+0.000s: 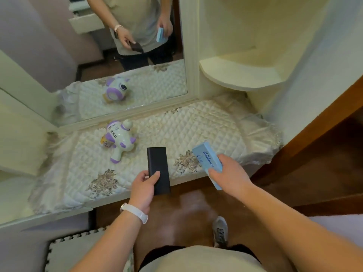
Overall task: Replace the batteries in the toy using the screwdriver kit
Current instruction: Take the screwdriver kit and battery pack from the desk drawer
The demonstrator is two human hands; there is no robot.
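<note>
A white and purple toy (pixel 119 139) shaped like a gun lies on its side on the quilted cloth (pixel 196 130) of the dressing table, near the mirror. My left hand (pixel 144 185) grips a flat black case (pixel 158 169) by its near end, over the table's front edge. My right hand (pixel 228 173) holds a light blue box (pixel 207 156) with blue print, above the table's right front part. Both sit to the right of the toy and nearer to me.
A large mirror (pixel 98 55) stands behind the table and reflects the toy and a person. A cream corner shelf (pixel 241 75) is at the back right. A wooden door frame (pixel 314 130) runs along the right. Foam floor mat (pixel 78 250) lies at lower left.
</note>
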